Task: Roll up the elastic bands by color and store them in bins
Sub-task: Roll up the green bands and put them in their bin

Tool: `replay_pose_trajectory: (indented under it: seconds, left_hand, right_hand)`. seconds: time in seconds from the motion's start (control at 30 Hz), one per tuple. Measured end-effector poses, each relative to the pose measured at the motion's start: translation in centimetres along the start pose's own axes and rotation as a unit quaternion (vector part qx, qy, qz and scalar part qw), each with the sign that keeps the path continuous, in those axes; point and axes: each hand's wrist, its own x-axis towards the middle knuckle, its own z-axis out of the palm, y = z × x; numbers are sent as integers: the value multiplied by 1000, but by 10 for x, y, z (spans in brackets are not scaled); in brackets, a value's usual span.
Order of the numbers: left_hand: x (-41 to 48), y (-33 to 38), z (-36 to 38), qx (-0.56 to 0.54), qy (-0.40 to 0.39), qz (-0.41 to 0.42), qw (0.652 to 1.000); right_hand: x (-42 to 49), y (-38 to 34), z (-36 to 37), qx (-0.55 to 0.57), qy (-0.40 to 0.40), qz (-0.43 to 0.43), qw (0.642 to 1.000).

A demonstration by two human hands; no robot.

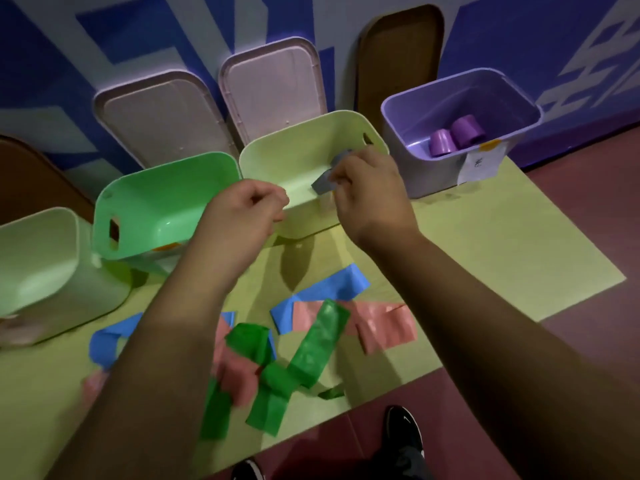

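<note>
Grey band [323, 183] is hanging over the pale green bin [349, 116], pinched in the right hand [372, 194], probably for dropping in there. The left hand [242, 209] is hovering beside it, fingers curled, with nothing visible inside. Two purple rolls [455, 135] are sitting in the purple bin [429, 171]. Loose blue bands [332, 289], pink bands [384, 323] and green bands [318, 341] are lying tangled on the mat [519, 254], under the arms; nothing is blocking the bin mouth.

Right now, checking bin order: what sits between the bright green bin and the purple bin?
A pale yellow-green bin, the right hand holding a grey band over it, seen in head view.
</note>
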Motion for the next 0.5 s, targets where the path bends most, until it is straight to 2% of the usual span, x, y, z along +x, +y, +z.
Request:
replay_pose_trajectory:
  seconds: [0.13,0.27,0.33,0.4,0.5]
  left_hand:
    - [-50,-49,-30,-14,20,-23,999]
    - [-98,-99,-53,-27,49,-48,997]
    - [-118,-128,-59,-8,70,-32,997]
    - [-136,-160,-61,42,94,4,995]
    - [-156,-213,-62,192,110,76,972]
  right_hand:
    - [-42,-46,18,81,-25,-13,996]
    - [-90,-82,38,142,-72,31,987]
    - [-121,-95,56,158,-101,41,981]
    - [-156,-105,79,157,-138,18,978]
    - [-208,-111,114,111,-200,-53,972]
